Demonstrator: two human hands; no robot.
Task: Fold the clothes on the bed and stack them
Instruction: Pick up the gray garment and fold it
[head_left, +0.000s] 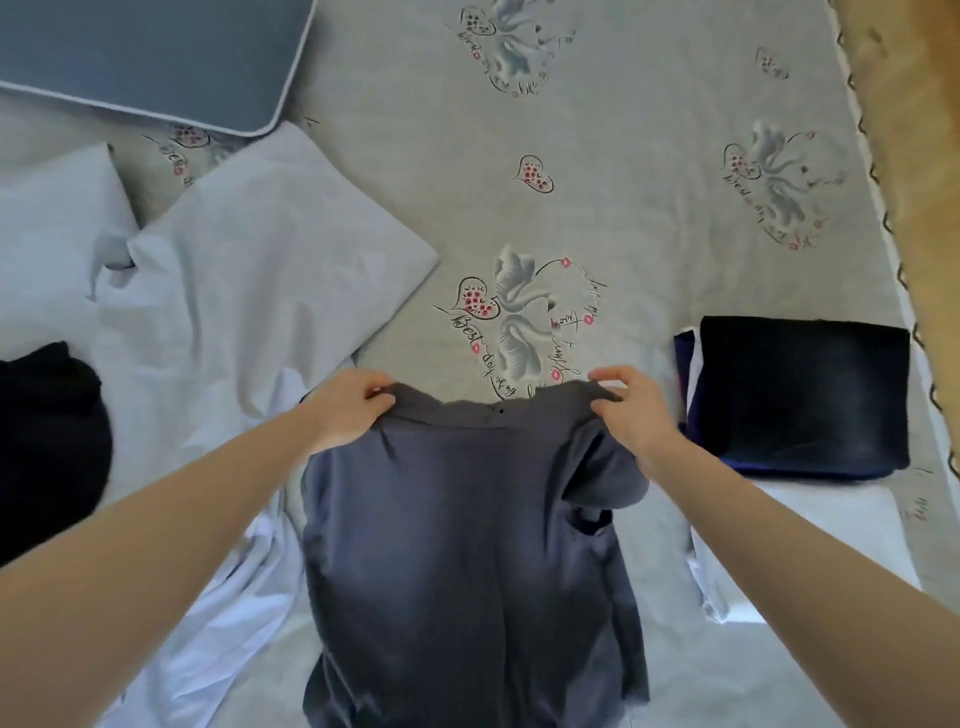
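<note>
While the grey shirt (467, 545) hangs over the bed (649, 182), left hand (345, 408) and right hand (631, 410) pinch its shoulders with curled fingers. Beyond, folded dark clothes (802, 395) lie right, white pillows (249, 249) left.

Soft even daylight, slight blur, wide-angle edge distortion.

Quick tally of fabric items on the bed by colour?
Grey: 1, the shirt held by both hands
Black or navy: 2, folded stack, crumpled garment
White or pale: 2, loose cloth, folded piece
Total: 5
</note>
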